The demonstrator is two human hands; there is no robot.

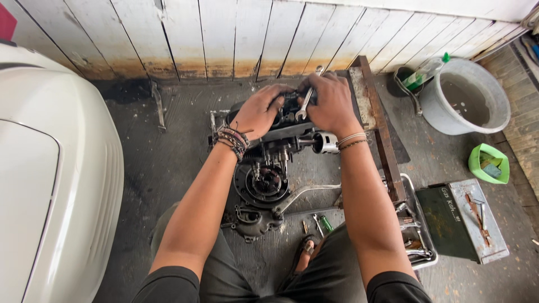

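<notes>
A greasy small engine (265, 179) lies on the dark floor between my knees, with a silver piston (326, 142) sticking out on its right side. My left hand (259, 109) rests on the engine's far end, fingers curled on the casing. Over the same end, my right hand (331, 101) is closed around a silver open-end wrench (305, 104). Both wrists wear bracelets. A bent metal lever (306, 193) juts from the engine's lower right.
A white vehicle body (50, 168) fills the left. At the right stand a grey bucket (466, 95), a small green tub (487, 163), an open metal toolbox (466, 219) and a tray of tools (418, 241). Wooden planks (236, 33) form the back wall. Small tools (320, 224) lie near my foot.
</notes>
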